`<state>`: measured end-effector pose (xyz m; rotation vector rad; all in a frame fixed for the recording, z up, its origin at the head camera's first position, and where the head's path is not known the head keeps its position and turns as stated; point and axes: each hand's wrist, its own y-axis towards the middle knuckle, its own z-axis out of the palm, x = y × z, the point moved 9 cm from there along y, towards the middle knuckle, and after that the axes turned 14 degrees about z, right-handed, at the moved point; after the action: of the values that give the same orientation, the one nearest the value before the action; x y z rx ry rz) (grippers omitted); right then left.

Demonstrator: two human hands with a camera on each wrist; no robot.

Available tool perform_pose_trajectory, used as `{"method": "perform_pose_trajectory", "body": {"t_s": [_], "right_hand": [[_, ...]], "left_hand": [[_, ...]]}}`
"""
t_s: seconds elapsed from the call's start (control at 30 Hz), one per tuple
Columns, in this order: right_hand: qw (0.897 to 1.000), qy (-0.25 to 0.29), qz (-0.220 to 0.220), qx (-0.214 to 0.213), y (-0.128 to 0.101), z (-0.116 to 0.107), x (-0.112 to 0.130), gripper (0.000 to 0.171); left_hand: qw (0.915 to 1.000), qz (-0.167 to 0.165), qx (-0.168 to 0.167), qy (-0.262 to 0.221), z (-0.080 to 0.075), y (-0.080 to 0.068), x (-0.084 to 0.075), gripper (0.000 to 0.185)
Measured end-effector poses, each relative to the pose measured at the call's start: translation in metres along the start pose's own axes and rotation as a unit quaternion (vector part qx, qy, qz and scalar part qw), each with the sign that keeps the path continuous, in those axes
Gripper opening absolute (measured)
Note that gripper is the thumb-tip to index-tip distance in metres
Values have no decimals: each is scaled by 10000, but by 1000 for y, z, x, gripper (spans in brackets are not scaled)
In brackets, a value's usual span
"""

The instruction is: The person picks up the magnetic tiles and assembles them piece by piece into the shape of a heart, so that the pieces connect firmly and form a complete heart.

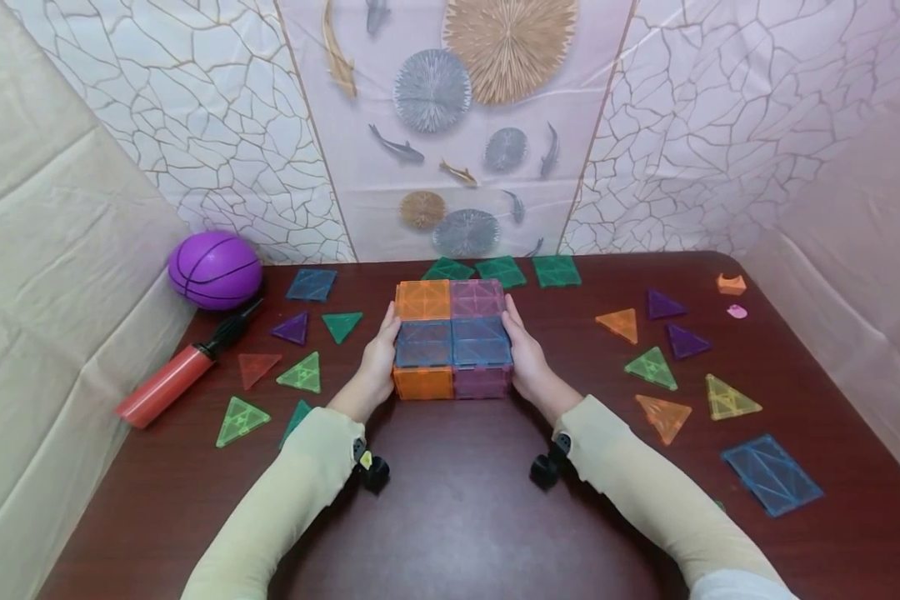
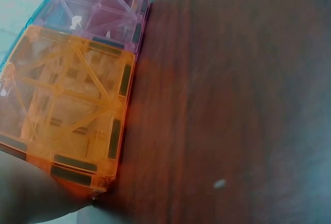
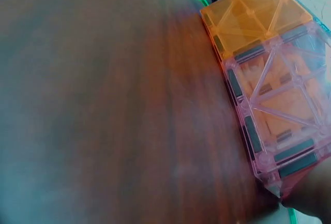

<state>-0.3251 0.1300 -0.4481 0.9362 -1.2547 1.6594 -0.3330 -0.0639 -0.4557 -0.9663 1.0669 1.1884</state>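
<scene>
Box of magnetic tiles (image 1: 452,337) stands mid-table (image 1: 457,500), left hand (image 1: 378,360) and right hand (image 1: 527,358) pressed flat-fingered against its opposite sides (steadying step, by my judgement); any lift next calls for even inward pressure.

Head view bright, even light, soft shadows under the arms on the table (image 1: 450,500); edges bend w/ wide-angle warp. Both wrist views blurry, close up, tabletop washed w/ hazy glare; tile box (image 2: 67,115) glows, soft focus.
</scene>
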Motion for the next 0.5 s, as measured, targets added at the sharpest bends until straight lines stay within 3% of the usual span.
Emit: {"method": "perform_pose_trajectory", "body": {"t_s": [0.2,0.37,0.5], "right_hand": [[10000,51,12,28,13,2,4,55],[9999,-18,81,112,11,-2,12,56],[9984,-474,-3,319,-6,-12,27,59]], "left_hand": [[10000,-5,-36,46,-5,8,-2,54],[9987,-63,28,509,-9,7,-10,53],[9923,46,207,1217,-18,-3,-30,55]]}}
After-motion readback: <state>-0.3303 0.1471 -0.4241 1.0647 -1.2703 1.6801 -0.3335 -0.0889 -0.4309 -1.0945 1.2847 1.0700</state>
